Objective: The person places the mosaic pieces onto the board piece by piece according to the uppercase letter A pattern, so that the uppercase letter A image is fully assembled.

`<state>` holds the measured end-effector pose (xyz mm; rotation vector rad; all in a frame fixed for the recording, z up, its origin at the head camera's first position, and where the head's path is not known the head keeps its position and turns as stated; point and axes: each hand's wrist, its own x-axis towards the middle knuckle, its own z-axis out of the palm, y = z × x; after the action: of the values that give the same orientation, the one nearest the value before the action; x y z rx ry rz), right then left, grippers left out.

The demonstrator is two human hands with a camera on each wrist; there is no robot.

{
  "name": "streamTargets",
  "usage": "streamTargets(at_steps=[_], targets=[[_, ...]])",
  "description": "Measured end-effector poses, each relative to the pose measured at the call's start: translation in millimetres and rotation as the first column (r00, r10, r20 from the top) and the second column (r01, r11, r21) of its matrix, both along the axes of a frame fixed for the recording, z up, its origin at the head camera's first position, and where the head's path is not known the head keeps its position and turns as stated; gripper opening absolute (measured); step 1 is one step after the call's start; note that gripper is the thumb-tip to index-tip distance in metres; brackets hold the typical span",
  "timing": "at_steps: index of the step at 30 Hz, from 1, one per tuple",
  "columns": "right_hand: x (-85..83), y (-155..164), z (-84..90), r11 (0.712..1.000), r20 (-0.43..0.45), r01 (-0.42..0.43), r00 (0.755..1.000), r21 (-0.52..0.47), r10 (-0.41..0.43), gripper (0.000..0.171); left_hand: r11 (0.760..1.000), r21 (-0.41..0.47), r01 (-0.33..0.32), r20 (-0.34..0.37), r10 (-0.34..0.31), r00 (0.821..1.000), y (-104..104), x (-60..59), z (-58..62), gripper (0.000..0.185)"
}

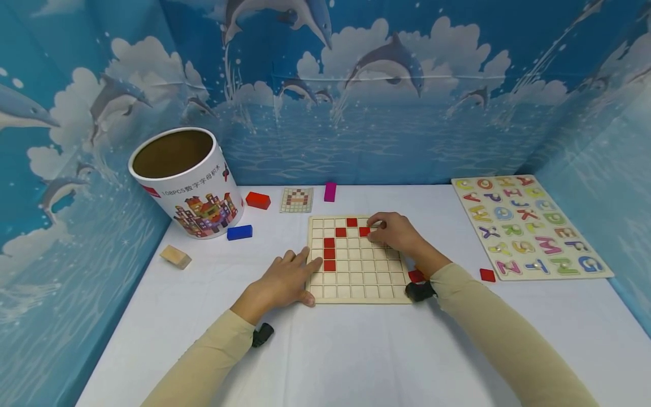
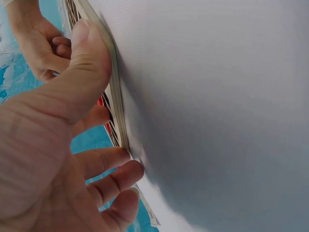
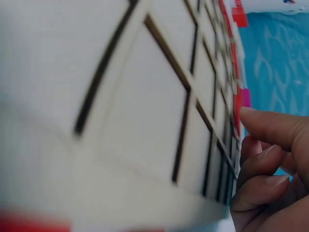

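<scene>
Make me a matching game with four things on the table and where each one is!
Things:
1. paper tub
2. alphabet puzzle
3. pink block
4. grid board

Places:
A. at the table's back edge, by the wall
B. under both hands
C. far left, standing open
D. far right, lying flat

Pairs: 1-C, 2-D, 3-A, 4-B

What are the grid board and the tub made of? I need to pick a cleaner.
Grid board: looks like pale unvarnished wood, matte, with dark thin lines that seem burned or cut in. Tub: probably cardboard, with a glossy printed white wrap and a plain brown inside; it could be otherwise.
</scene>
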<state>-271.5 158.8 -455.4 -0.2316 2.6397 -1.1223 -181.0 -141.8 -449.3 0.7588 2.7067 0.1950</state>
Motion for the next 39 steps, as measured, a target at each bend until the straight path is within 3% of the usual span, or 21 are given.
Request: streamTargets(at_steps=[4,11,18,23,30,39], targets=[[12.7,18.9,4.9,0.999,0.007,0.027,1.0,-0.019,-0.027,0.038,1.0,-0.007,0.001,0.003,0.0,1.0,1.2,-0.4,0.3,0.096],[51.0,60.6,11.0,0.996,0.064,0.048,0.997,-0.07,-0.044,0.039,1.0,-0.021,-0.009,0.004,0.009,1.0,1.1,-0.1,0.4,0.096],[93.3,90.6,6.8,0.994,0.093,0.083,0.993,-0.072,-0.076,0.038,1.0,-0.011,-0.004,0.004,0.004,1.0,1.2,0.8,0.8,0.095],[119.1,96.0,-1.0,0.996,0.12,0.058,0.992,-0.064,-0.05,0.033,1.0,-0.015,-0.004,-0.002,0.004,1.0,1.5,0.7,0.1,0.095],[133.7,86.2,-9.3,0.998,0.024,0.017,1.0,0.054,-0.019,0.025,1.0,-0.009,-0.001,-0.006,0.001,1.0,1.7,0.9,0.2,0.096],[141.9,75.3,-7.2,0.987,-0.045,0.022,0.999,0.157,-0.015,0.022,1.0,-0.013,0.004,-0.016,-0.004,1.0,2.4,1.3,-0.3,0.095]])
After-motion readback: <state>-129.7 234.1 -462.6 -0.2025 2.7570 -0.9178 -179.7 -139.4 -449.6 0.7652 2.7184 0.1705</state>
